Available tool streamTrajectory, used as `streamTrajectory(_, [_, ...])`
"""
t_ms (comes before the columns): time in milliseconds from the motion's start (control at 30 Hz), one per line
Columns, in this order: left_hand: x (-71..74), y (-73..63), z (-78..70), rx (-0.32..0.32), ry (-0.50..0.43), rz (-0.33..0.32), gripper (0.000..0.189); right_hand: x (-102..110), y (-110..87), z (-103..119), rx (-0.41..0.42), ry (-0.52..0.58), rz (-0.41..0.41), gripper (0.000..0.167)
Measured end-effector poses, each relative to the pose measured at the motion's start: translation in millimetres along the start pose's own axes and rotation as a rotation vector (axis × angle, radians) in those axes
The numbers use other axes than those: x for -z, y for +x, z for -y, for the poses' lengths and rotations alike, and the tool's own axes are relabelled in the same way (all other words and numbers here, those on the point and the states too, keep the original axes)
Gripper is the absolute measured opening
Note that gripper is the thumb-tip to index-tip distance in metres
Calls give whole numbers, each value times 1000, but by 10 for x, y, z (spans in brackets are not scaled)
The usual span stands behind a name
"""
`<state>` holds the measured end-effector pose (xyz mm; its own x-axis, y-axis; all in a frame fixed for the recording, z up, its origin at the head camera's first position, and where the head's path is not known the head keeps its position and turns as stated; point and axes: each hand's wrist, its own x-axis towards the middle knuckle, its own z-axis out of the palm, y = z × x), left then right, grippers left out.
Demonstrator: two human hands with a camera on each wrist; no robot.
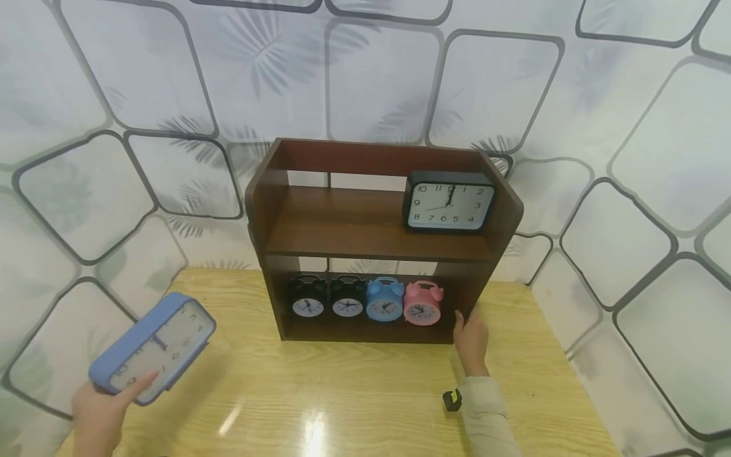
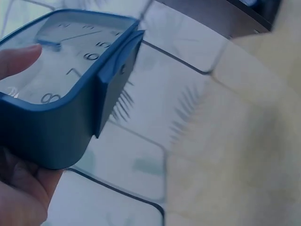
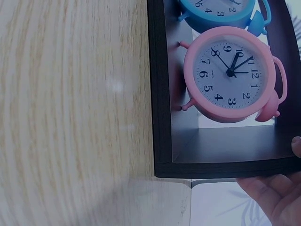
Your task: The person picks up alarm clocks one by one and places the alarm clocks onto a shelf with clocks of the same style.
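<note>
My left hand [image 1: 103, 409] grips a blue rectangular clock [image 1: 157, 346] by one end, thumb over its face, held tilted above the table's left side. In the left wrist view, the clock [image 2: 70, 127] shows a flap at its edge. My right hand [image 1: 473, 339] holds the lower right side panel of the brown wooden shelf [image 1: 365, 244], thumb on the inner face and fingers outside. On the lower level stand a pink alarm clock [image 1: 422, 303], a blue alarm clock [image 1: 385, 299] and two black alarm clocks [image 1: 348, 297]. A black rectangular clock [image 1: 449, 203] stands upper right.
The shelf stands on a light wooden table [image 1: 342, 393] near a patterned wall [image 1: 377, 82]. A small black object with a yellow mark [image 1: 452, 400] is beside the right sleeve [image 1: 485, 406]. The upper level's left part shows bare wood.
</note>
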<state>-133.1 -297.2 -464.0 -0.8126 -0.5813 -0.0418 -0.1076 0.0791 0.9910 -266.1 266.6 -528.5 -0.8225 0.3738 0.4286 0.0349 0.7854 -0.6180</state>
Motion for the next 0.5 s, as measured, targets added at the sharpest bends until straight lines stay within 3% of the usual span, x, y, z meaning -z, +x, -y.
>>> streamTrajectory(133, [12,6,-195,-115,112,125,44,1,4,-11,4,9,-12,37])
streamTrajectory(167, [3,11,-243,-144,101,154,45,0,4,-14,5,13,-15,36])
streamTrajectory(267, [-47,12,-381,-221,-20,258,47,-4,2,-19,14,15,-21,33])
streamTrajectory(367, [-137,8,-540,-306,-201,395,53,-7,1,-24,20,16,-25,32])
streamTrajectory(500, [-308,-13,-801,-417,-271,507,59,0,-2,-18,20,23,-30,31])
